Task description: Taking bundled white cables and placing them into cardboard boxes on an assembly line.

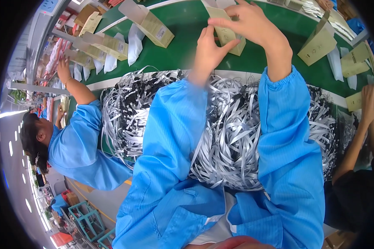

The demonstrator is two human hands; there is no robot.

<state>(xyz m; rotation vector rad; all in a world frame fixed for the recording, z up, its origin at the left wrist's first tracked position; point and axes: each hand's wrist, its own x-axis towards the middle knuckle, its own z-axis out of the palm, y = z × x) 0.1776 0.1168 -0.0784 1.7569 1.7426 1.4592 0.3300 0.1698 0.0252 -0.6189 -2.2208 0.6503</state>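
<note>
In front of me, over the green conveyor belt (180, 41), is a cream cardboard box (225, 36) with its top flap standing up. My left hand (208, 52) grips its near left side, the thumb lying across the front face. Around the upper part of the same box curl the fingers of my right hand (253, 24), the thumb pointing left. What lies inside the box cannot be made out. Just below my wrists spreads a big heap of white flat straps (230, 145) with black ends.
Open cream boxes stand along the belt, one at upper left (156, 31) and one at right (318, 47). White pouches (135, 43) lie beside them. A co-worker in a blue smock (79, 141) works at left; another person's hands (369, 103) hold a box at far right.
</note>
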